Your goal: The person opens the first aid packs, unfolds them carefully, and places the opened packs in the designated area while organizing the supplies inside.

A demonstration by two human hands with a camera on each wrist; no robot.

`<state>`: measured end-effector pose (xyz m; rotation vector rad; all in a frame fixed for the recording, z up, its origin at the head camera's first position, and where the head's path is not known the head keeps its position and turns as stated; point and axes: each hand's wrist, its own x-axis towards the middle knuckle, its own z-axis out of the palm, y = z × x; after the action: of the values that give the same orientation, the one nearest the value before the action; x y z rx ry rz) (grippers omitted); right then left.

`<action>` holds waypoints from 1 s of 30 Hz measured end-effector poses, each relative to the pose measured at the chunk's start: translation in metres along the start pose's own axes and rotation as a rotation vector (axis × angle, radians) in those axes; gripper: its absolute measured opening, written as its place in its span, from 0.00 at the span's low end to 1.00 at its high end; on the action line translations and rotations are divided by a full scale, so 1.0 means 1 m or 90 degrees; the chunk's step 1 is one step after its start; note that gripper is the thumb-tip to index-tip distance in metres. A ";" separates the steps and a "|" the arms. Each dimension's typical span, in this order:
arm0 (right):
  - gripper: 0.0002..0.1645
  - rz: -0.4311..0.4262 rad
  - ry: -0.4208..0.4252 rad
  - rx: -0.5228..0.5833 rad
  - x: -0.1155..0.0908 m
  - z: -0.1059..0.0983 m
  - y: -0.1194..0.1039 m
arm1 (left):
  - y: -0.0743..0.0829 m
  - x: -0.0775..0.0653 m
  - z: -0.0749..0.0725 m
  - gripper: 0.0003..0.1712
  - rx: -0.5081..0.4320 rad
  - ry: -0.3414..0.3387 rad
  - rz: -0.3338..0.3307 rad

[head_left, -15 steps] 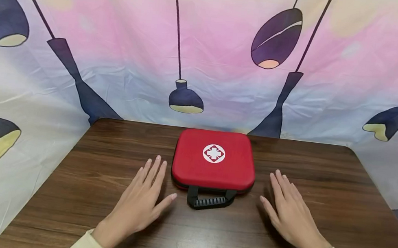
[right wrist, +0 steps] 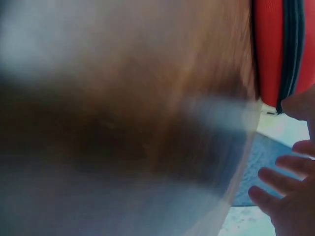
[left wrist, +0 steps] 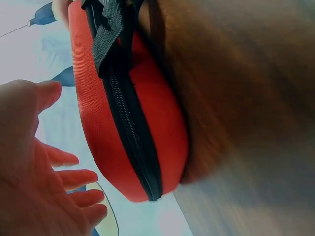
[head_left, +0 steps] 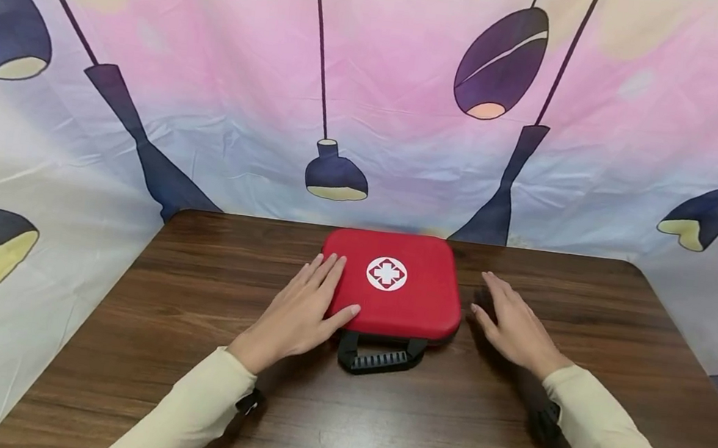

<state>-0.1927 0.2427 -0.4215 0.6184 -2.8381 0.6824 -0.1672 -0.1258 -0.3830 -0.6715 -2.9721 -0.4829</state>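
Note:
A red first aid kit case (head_left: 416, 304) with a white cross emblem lies closed near the table's far edge. Its black carry handle (head_left: 379, 361) points toward me. My left hand (head_left: 299, 309) is spread over the case's left edge; in the left wrist view its fingers (left wrist: 81, 177) stand apart from the case's side, past the black zipper (left wrist: 129, 130). Just right of the case, my right hand (head_left: 516, 327) hovers with fingers extended and nothing in it. The right wrist view shows its thumb close to the zippered side (right wrist: 290, 44); whether they touch I cannot tell.
The case rests on a dark brown wooden table (head_left: 374, 440). A cloth backdrop (head_left: 249, 78) printed with hanging lamps rises right behind the table's far edge. Dark straps are at both wrists, under cream sleeves (head_left: 193, 397).
Both hands have moved forward. The left has also gone right, from beside the case to over its left edge, while the right has come slightly nearer the right side. The case stays put.

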 end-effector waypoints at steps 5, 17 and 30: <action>0.36 0.011 -0.031 0.020 0.023 0.002 0.012 | 0.009 0.020 0.003 0.50 0.000 -0.026 0.019; 0.33 0.013 -0.063 0.042 0.062 0.011 0.012 | 0.025 0.045 0.019 0.44 0.019 -0.087 0.061; 0.26 -0.009 -0.075 0.068 0.080 0.018 0.011 | 0.019 0.033 0.018 0.41 0.008 -0.081 0.089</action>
<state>-0.2707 0.2145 -0.4222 0.7172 -2.9156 0.8260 -0.1884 -0.0900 -0.3910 -0.9338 -3.0128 -0.4269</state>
